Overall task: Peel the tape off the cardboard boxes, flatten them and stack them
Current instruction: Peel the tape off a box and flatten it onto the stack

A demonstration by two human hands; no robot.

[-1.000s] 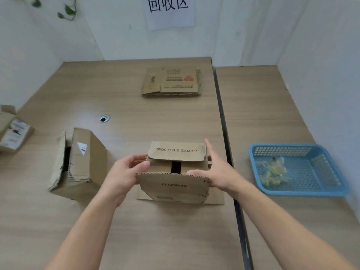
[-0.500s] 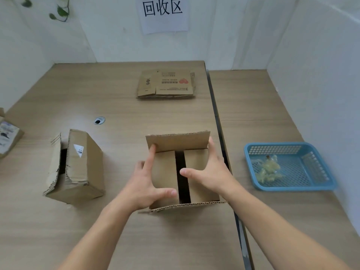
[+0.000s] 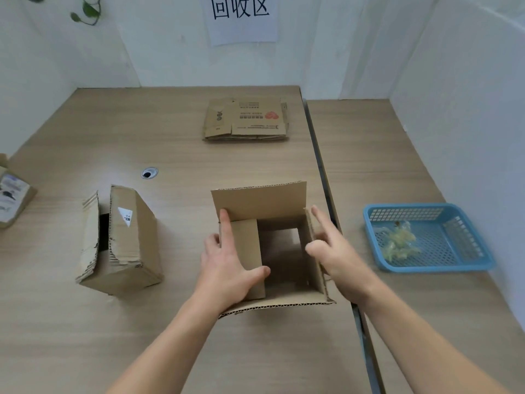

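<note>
Cardboard box (image 3: 255, 203) sits at the near middle of the table (image 3: 85, 336), mouth up, its far flap standing and its right side close to the seam where the next tabletop begins. The left hand (image 3: 227, 265) lies flat on the left inner flap, fingers straight and spread, thumb along the flap's free edge. The right hand (image 3: 335, 257) has straight fingers outside the right flap and the thumb inside, apart rather than clamped. From where I stand the risk is skidding: the laminate looks smooth, and an uneven sideways push could slide the light box toward that seam. Forcing a flap against its crease could tear it too. It is plain brown corrugated board, fluted edges showing, stiff panels, square corners, soft scuffed folds.
</note>
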